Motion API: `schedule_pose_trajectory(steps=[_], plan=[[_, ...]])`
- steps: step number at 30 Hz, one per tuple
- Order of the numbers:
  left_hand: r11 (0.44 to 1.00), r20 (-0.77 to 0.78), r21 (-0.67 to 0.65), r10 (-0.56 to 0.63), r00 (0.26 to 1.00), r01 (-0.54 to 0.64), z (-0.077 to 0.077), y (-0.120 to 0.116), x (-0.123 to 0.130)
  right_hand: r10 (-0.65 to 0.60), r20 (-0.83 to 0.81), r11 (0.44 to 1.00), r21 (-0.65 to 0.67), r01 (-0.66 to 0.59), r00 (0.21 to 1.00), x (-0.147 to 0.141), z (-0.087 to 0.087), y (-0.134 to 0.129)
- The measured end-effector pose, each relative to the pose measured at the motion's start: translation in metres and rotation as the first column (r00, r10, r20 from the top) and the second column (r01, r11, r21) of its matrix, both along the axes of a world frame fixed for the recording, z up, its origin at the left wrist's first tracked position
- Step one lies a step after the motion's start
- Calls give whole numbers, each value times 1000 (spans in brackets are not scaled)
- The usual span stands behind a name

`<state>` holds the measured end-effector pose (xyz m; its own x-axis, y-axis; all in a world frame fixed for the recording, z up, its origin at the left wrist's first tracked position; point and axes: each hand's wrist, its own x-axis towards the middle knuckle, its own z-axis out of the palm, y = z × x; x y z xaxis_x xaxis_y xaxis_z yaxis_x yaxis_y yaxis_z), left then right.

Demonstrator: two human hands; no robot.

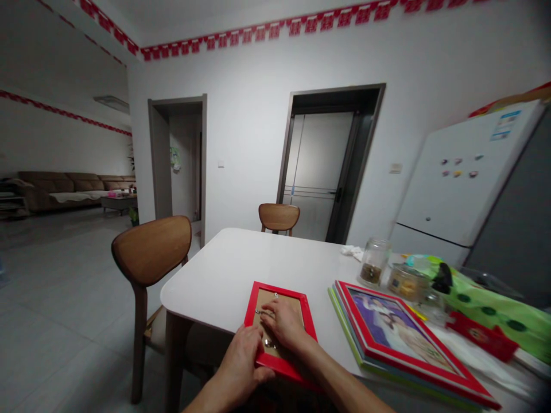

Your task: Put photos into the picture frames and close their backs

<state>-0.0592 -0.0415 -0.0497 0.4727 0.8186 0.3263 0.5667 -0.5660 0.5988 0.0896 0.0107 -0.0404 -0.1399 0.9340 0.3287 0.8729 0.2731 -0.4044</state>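
A red picture frame (309, 319) lies face down at the table's near edge, its brown backing board (295, 302) facing up. Small metal fittings show on the board, one of them a clip (270, 343) near the lower end. My left hand (246, 354) grips the frame's near left corner, thumb along the red border. Over the middle of the backing rests my right hand (284, 324), fingers bent and pressed together beside a metal piece (260, 312) at the left. What lies under those fingertips is hidden.
To the right is a stack of framed pictures (400, 330), a red one uppermost. Behind it stand a glass jar (375, 263), a clear container (407, 282) and a green bag (486, 310). Wooden chairs (157, 249) stand at the left and far sides of the white table (241, 252).
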Motion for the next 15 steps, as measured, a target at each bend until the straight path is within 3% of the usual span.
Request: schedule_pose_trajectory(steps=[6,9,15], plan=[[1000,-37,-6,21,999,-21,-4,1,1,-122,21,992,17,121,992,-18,-7,21],[1000,-36,-17,24,999,-25,-6,2,1,-113,29,994,15,112,993,-16,-6,19],[999,9,-8,31,999,-31,-8,2,0,-33,72,999,-38,35,997,26,9,7]])
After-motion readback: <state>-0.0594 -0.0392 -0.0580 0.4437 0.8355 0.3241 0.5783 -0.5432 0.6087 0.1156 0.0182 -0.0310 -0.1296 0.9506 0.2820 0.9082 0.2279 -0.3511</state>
